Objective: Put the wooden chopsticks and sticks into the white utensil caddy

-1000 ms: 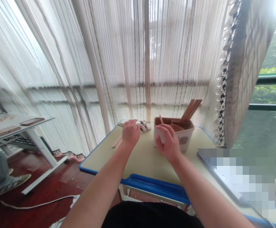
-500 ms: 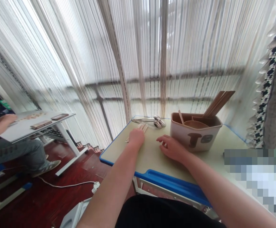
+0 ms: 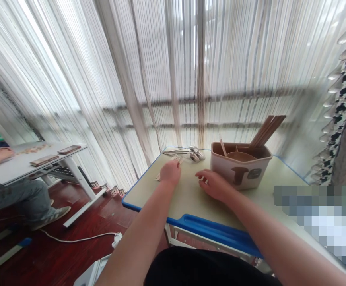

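My left hand (image 3: 170,172) rests curled on the beige table (image 3: 187,198), its fingers closed over a bundle of wooden chopsticks (image 3: 175,161) that pokes out on both sides. My right hand (image 3: 214,184) lies on the table just left of a beige cutlery box (image 3: 240,170), fingers bent loosely, with something small and pale at the fingertips that I cannot make out. The box holds upright wooden chopsticks (image 3: 267,130) and a brown inner tray. Metal spoons (image 3: 194,154) lie at the table's far edge behind my hands.
String curtains hang close behind the table. The table has a blue rim (image 3: 208,228). To the left stands a white desk (image 3: 26,161) with another person seated at it, an arm on top. A white cable (image 3: 80,238) runs across the red wooden floor.
My right hand has come down from the box's front wall to the tabletop beside it. My left hand has drawn back from the spoons onto the chopstick bundle. The view has swung left.
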A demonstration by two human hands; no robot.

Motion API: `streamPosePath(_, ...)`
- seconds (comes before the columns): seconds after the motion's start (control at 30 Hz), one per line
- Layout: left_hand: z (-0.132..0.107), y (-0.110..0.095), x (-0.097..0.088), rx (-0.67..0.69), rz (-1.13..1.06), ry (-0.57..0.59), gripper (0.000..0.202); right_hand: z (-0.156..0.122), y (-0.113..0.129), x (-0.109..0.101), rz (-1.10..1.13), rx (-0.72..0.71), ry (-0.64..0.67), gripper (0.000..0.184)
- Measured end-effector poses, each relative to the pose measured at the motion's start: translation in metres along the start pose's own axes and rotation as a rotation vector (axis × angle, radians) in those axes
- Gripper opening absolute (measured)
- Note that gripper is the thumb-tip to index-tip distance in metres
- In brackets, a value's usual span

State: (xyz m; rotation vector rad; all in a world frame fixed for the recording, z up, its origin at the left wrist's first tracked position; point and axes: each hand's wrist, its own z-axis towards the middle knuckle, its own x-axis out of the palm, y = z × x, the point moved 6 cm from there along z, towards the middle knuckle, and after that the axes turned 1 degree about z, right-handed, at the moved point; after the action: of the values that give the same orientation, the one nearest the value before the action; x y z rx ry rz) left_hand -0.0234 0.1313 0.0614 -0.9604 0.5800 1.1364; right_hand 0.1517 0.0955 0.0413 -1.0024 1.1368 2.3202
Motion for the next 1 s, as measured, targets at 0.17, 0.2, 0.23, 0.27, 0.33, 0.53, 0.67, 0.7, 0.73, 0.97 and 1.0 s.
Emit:
streamPosePath(0.17, 0.004, 0.0, 0.003, -0.059, -0.698, -0.06, 0.018, 0.0, 0.002, -0.005, 0.001, 0.024, -0.07, 0.026)
streamPosePath(0.2, 0.005, 0.0, 0.005, -0.078, -0.823, -0.046, 0.021, 0.0, 0.002, -0.005, 0.007, 0.033, -0.076, 0.026)
streamPosePath(0.23, 0.005, -0.002, 0.008, -0.091, -0.933, -0.026, 0.025, -0.001, 0.003, -0.005, 0.015, 0.043, -0.078, 0.025)
streamPosePath(0.27, 0.005, -0.004, 0.01, -0.1, -1.025, -0.004, 0.029, -0.001, 0.004, -0.005, 0.024, 0.053, -0.075, 0.025)
streamPosePath(0.33, 0.004, -0.009, 0.012, -0.099, -1.163, 0.04, 0.035, -0.002, 0.006, -0.005, 0.046, 0.071, -0.063, 0.024)
streamPosePath(0.53, -0.002, -0.024, 0.014, -0.09, -1.433, 0.175, 0.039, -0.001, 0.007, -0.001, 0.064, 0.117, -0.032, 0.028)
streamPosePath(0.67, -0.004, -0.03, 0.013, -0.095, -1.49, 0.204, 0.039, -0.001, 0.007, 0.001, 0.008, 0.125, -0.011, 0.027)
streamPosePath(0.7, -0.005, -0.031, 0.013, -0.091, -1.495, 0.208, 0.038, -0.002, 0.008, 0.002, -0.014, 0.122, -0.003, 0.026)
streamPosePath(0.73, -0.005, -0.032, 0.012, -0.087, -1.497, 0.213, 0.038, -0.002, 0.008, 0.002, -0.037, 0.116, 0.005, 0.024)
streamPosePath(0.97, -0.008, -0.032, 0.009, -0.095, -1.408, 0.216, 0.037, -0.004, 0.009, 0.0, -0.125, 0.116, 0.024, 0.019)
streamPosePath(1.0, -0.008, -0.032, 0.008, -0.089, -1.381, 0.206, 0.037, -0.004, 0.01, 0.0, -0.124, 0.109, 0.026, 0.02)
